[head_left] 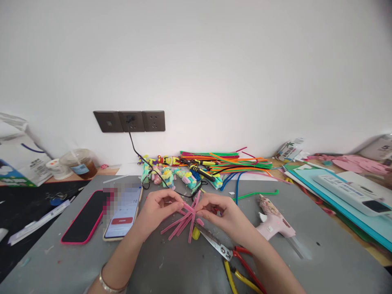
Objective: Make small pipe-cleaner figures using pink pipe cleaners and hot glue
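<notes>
Pink pipe cleaners, several pieces, fan out over the grey mat between my hands and cross near the middle. My left hand pinches one of them between thumb and fingers, on the left of the crossing. From the other side my right hand has its thumb and fingertips closed on the pink pieces near the crossing. Scissors with red handles lie below my right hand, blades pointing at the bundle. A small yellow piece sits by the blade tips. Yellow-handled pliers lie partly under the scissors.
A pink glue gun rests right of my right forearm. Two phones, one pink-edged and one lit, lie at left. Behind are fuzzy figures, black-yellow pliers and coloured pipe cleaners. A drink cup stands back left.
</notes>
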The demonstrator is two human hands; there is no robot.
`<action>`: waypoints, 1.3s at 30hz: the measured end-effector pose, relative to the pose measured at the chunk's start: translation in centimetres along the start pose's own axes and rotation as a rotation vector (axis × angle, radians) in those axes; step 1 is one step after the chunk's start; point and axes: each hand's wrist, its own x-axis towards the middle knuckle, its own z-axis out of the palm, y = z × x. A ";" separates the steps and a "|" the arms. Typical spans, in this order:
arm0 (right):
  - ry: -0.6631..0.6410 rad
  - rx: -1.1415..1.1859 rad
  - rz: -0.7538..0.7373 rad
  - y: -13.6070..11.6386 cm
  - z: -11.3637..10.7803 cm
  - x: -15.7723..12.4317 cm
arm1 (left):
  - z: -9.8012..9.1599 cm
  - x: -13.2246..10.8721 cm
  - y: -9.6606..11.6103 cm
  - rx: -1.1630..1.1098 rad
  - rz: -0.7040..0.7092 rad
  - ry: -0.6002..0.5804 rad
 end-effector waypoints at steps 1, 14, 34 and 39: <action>-0.018 0.028 0.007 0.0 -0.1 0.0 | 0.0 0.0 0.0 -0.020 -0.011 -0.008; -0.197 0.252 0.028 0.3 -0.4 -0.2 | -0.3 -0.1 0.0 -0.158 -0.085 -0.130; 0.337 -0.001 -0.078 1.7 1.7 0.6 | -0.4 0.5 -0.7 0.272 -0.063 0.199; 0.310 -0.097 -0.129 1.6 3.5 0.7 | 1.7 0.2 -0.6 -0.049 -0.128 0.017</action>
